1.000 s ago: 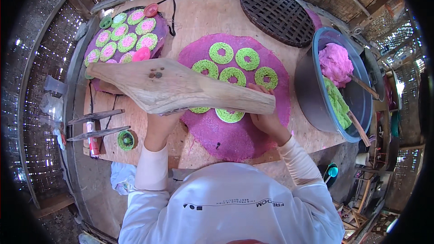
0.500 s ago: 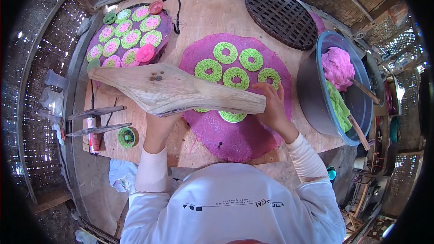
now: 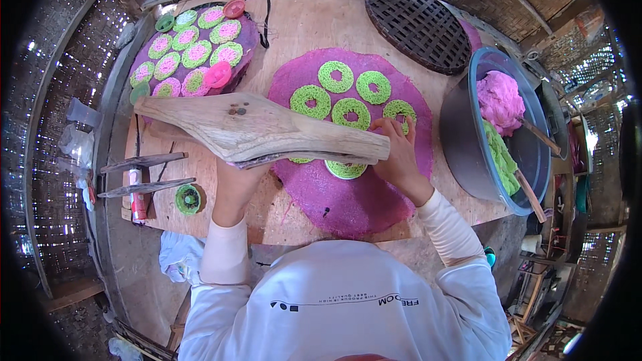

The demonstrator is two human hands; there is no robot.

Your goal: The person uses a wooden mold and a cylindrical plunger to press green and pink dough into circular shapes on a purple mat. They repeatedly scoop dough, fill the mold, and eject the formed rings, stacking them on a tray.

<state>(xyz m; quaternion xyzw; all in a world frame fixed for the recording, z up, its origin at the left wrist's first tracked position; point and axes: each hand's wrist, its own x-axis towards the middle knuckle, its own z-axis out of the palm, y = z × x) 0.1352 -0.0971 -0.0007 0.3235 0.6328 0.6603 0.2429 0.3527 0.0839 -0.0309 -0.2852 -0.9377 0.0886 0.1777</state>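
A carved wooden press (image 3: 267, 124) with a wide left part and a narrow right end spans the middle, above the table. My left hand (image 3: 235, 179) holds it from below its wide part, its fingers hidden by the wood. At the narrow end my right hand (image 3: 401, 159) is closed round the wood, some fingertips showing beyond it. Underneath lies a round purple cloth (image 3: 361, 207) bearing several green noodle-like rings, such as the middle ring (image 3: 351, 114). One green ring (image 3: 346, 169) with a white edge below it is partly covered by the press.
A deep tub (image 3: 461, 144) at right holds pink dough (image 3: 500, 99), green dough (image 3: 498, 154) and wooden-handled tools. Far left is a tray of pink-and-green rounds (image 3: 196, 55). A dark woven tray (image 3: 421, 27) lies at the back; two wooden sticks (image 3: 147, 188) and a green cup (image 3: 188, 199) sit near left.
The narrow end of the press has shifted slightly left, and a gap now shows along its lower edge. My right hand has moved a little left with it.
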